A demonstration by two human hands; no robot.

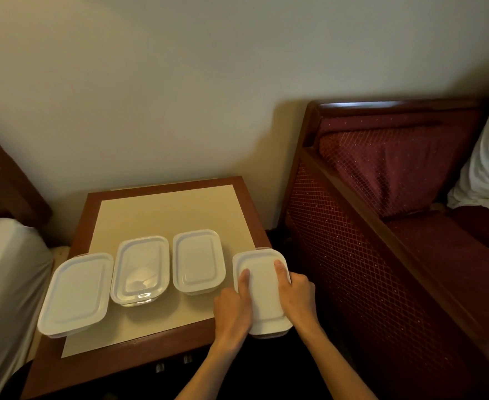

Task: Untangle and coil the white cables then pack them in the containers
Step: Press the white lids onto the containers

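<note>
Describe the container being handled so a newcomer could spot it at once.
Find the wooden nightstand between the beds; four lidded white containers sit in a row on it. The one you want is the rightmost container, next to the red sofa. Only it overhangs the nightstand's right edge, with the left hand and right hand gripping its sides.

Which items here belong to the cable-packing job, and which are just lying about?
Job: four lidded containers: far left, second, third, right one, held by left hand and right hand.
Lying about: nightstand, sofa, pillow, bed.
</note>
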